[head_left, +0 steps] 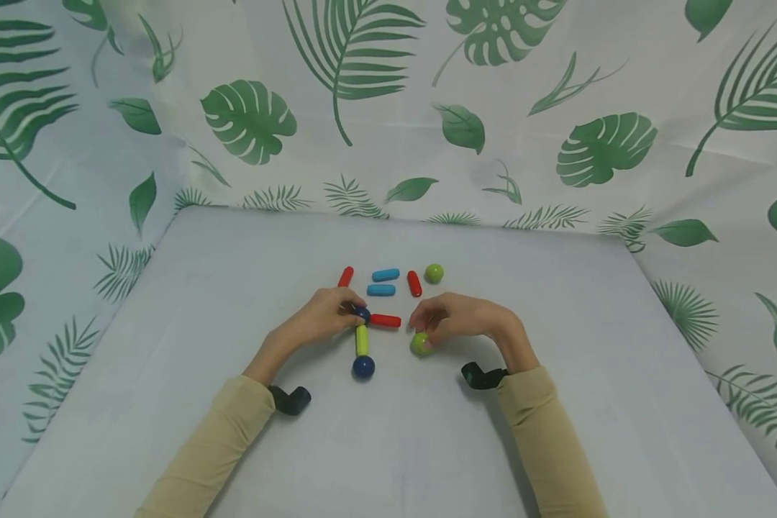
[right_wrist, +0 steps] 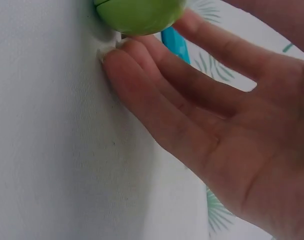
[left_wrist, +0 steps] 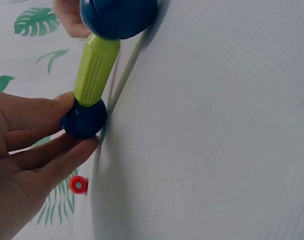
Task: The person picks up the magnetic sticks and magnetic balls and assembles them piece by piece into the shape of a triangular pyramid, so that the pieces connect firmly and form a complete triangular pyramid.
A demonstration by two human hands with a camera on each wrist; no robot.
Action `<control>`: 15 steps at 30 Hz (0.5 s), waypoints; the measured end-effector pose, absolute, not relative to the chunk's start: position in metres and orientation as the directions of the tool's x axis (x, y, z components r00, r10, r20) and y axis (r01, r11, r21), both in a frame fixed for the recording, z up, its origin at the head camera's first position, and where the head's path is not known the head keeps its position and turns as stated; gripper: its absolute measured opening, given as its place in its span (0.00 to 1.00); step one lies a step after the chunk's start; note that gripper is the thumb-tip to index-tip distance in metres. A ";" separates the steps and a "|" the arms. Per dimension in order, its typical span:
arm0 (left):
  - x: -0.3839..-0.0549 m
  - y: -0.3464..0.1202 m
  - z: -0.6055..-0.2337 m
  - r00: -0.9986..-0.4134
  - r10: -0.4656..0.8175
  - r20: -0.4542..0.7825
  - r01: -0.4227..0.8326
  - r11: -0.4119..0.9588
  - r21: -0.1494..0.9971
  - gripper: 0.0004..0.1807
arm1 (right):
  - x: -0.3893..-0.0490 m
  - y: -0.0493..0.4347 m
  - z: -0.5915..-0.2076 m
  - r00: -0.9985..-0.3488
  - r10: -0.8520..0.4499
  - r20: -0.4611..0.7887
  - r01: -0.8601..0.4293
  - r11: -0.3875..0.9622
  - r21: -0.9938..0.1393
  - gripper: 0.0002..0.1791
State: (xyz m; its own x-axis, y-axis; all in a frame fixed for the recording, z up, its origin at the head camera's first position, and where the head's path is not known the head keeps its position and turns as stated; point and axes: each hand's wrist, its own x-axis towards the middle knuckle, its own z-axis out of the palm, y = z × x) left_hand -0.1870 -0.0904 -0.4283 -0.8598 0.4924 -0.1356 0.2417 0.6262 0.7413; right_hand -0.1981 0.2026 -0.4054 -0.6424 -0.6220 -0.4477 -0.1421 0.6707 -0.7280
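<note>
Left sleeve (head_left: 210,450): tan, cuff turned back, a black wrist unit (head_left: 290,401) beside it.
Left hand (head_left: 312,316): grasping; thumb and fingers pinch the held blue ball (left_wrist: 85,121).
Far-left red rod (head_left: 346,276): beyond the left hand; its lower end is hidden by that hand in the head view.
Held blue ball: between the left fingertips, at the far end of the yellow-green rod (head_left: 362,341).
Yellow-green rod: spans the two dark blue balls and touches both.
Near blue ball (head_left: 363,367): at the rod's near end, toward the person.
Blue rods: two, side by side just apart, the nearer (head_left: 381,291) and the farther (head_left: 385,275), beyond the middle red rod (head_left: 385,321).
Middle red rod: extends rightward from the held blue ball; whether the two are joined cannot be told.
Right red rod (head_left: 414,283): to the right of the blue rods, slightly slanted.
Near green ball (head_left: 419,344): at the right fingertips, right of the yellow-green rod and well apart from it.
Far green ball (head_left: 434,273): beside the right red rod, not touching it.
Right hand (head_left: 467,316): grasping; thumb and curled fingers pinch the near green ball.
Right sleeve (head_left: 550,439): tan, with a matching black unit (head_left: 483,375) at the wrist.
</note>
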 end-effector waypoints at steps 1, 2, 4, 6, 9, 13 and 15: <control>-0.187 -0.090 -0.428 -0.859 0.493 -0.136 0.241 0.625 0.743 0.18 | -0.199 0.204 -0.406 -0.633 -0.633 -0.445 -0.145 0.662 -0.735 0.19; -0.187 -0.090 -0.428 -0.859 0.494 -0.136 0.241 0.623 0.744 0.18 | -0.199 0.205 -0.407 -0.625 -0.643 -0.443 -0.152 0.657 -0.739 0.19; -0.187 -0.090 -0.427 -0.858 0.496 -0.133 0.243 0.621 0.745 0.17 | -0.199 0.207 -0.408 -0.614 -0.658 -0.436 -0.164 0.647 -0.745 0.19; -0.187 -0.090 -0.427 -0.858 0.497 -0.128 0.248 0.620 0.744 0.17 | -0.200 0.207 -0.408 -0.610 -0.663 -0.435 -0.172 0.646 -0.744 0.19; -0.188 -0.090 -0.427 -0.859 0.496 -0.124 0.251 0.621 0.743 0.17 | -0.200 0.206 -0.409 -0.612 -0.657 -0.440 -0.169 0.652 -0.739 0.17; -0.188 -0.090 -0.428 -0.860 0.495 -0.128 0.247 0.621 0.744 0.17 | -0.200 0.206 -0.412 -0.635 -0.630 -0.447 -0.155 0.671 -0.725 0.16; -0.188 -0.091 -0.429 -0.859 0.494 -0.131 0.242 0.619 0.747 0.17 | -0.201 0.206 -0.413 -0.655 -0.612 -0.443 -0.150 0.680 -0.717 0.17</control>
State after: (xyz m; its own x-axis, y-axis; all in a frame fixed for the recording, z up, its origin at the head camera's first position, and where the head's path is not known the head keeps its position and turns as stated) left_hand -0.1876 -0.0908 -0.4286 -0.8593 0.4943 -0.1313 0.2418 0.6188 0.7474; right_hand -0.2006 0.2063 -0.4128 -0.6554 -0.6116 -0.4431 -0.1502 0.6805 -0.7172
